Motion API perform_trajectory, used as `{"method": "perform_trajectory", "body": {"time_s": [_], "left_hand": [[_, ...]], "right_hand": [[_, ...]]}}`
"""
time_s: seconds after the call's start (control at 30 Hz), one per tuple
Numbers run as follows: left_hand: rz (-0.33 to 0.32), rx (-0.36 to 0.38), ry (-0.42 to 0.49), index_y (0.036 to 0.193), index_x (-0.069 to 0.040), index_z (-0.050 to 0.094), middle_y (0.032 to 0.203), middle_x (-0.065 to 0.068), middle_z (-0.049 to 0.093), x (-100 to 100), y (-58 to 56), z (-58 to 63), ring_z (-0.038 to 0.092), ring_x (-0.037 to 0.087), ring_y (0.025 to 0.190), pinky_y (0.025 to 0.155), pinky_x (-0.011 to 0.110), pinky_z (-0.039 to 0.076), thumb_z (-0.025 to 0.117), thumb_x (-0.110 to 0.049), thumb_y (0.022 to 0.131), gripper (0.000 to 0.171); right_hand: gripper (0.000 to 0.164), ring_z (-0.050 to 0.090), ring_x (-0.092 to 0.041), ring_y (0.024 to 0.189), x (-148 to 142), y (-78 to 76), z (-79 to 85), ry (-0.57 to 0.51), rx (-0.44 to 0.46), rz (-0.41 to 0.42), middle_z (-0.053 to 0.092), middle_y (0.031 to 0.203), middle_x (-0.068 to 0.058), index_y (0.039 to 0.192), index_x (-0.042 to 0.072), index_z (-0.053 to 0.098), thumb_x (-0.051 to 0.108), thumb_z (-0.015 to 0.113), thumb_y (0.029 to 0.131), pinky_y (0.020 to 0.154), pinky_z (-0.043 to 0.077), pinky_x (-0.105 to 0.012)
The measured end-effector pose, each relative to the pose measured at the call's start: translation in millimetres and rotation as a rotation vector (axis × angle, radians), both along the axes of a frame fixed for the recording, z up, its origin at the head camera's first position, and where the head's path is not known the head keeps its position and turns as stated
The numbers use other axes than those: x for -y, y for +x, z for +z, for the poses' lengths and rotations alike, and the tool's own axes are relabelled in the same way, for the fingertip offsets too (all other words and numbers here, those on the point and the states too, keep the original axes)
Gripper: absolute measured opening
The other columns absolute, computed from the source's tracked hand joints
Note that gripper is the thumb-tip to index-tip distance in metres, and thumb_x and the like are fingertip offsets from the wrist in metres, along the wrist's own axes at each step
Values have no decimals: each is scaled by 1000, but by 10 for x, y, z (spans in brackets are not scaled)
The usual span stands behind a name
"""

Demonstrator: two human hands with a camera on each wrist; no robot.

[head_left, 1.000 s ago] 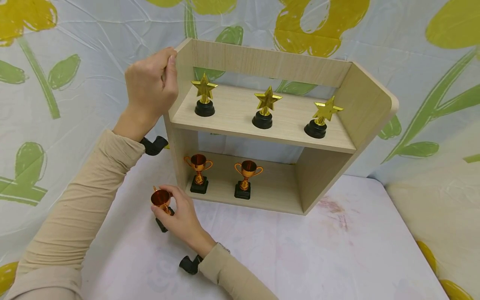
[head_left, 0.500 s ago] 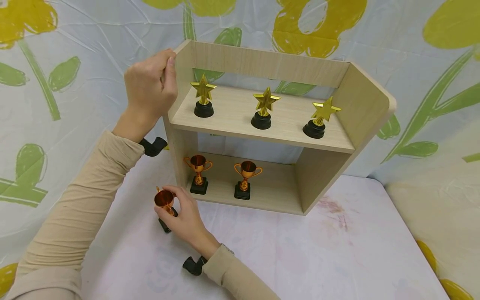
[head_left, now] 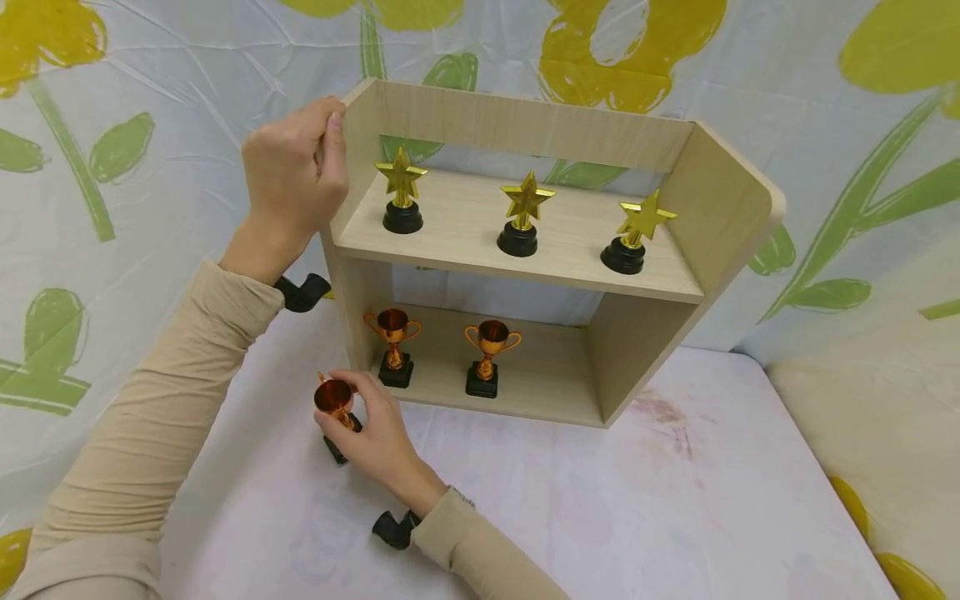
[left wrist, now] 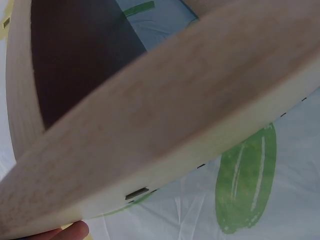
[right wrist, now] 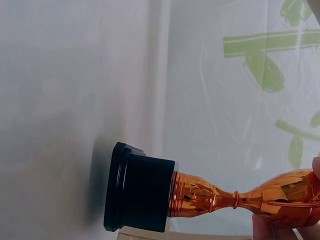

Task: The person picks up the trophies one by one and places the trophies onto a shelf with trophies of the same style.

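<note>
My left hand (head_left: 296, 171) grips the upper left side panel of a pale wooden two-tier shelf (head_left: 453, 193). In the left wrist view, fingertips (left wrist: 76, 231) show at the edge of a panel (left wrist: 165, 105). My right hand (head_left: 381, 437) holds a bronze two-handled trophy cup (head_left: 333, 395) by its bowl, left of the shelf's front corner. Its black base (right wrist: 142, 187) is close to the tabletop; whether they touch I cannot tell. Two matching trophy cups, one left (head_left: 393, 327) and one near the middle (head_left: 492, 337), stand on the lower tier.
Three gold star trophies, left (head_left: 402, 183), middle (head_left: 525, 208) and right (head_left: 637, 229), stand on the upper tier. A pale cloth covers the table (head_left: 600, 508). Behind the shelf hangs a flower-printed sheet (head_left: 187, 50).
My right hand and the trophy cup have shifted slightly right, nearer the shelf. The left hand keeps its grip on the panel. The whole view has drifted a little.
</note>
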State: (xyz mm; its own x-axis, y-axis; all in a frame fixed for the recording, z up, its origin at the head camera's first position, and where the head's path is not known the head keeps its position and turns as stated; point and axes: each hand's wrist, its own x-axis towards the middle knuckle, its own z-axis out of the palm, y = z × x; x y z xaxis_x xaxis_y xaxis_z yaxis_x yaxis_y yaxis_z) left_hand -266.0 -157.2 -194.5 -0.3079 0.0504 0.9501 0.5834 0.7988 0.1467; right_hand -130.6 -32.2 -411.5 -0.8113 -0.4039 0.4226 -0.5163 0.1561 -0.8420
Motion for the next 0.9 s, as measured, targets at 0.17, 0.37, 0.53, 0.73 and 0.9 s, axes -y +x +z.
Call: {"method": "perform_trajectory", "body": {"time_s": [0.17,0.37,0.53,0.73,0.9], "left_hand": [[4,4,6,81,-2,61,61,10,46,-1,6,-1,41,26,51,51,39,26,38,-21,95,33],[-2,-1,0,81,-2,61,60,10,45,1,4,2,40,26,50,50,39,26,38,-20,95,32],[1,9,8,80,-2,61,60,9,44,-3,13,1,39,25,50,50,39,25,38,-21,95,34],[0,9,7,81,-1,62,60,10,45,-4,13,-1,39,24,50,50,38,24,38,-21,96,34],[-4,11,11,83,-1,64,60,10,46,-5,16,-5,39,24,50,50,38,25,39,-21,96,35]], "right_hand": [[47,56,-10,112,-30,-12,-1,15,-2,-17,60,120,0,135,10,55,19,70,91,95,45,-30],[47,56,-10,110,-74,-24,-5,21,-3,-25,60,117,1,135,12,55,19,70,91,92,46,-30],[48,55,-10,112,-118,-31,-2,14,7,-28,59,122,2,136,12,55,20,71,91,93,45,-32],[49,55,-11,112,-163,-23,-15,6,7,-31,59,123,2,136,13,54,19,72,91,93,47,-34],[48,56,-12,112,-192,-19,-32,8,10,-31,59,122,1,136,12,54,19,71,91,94,47,-34]]}}
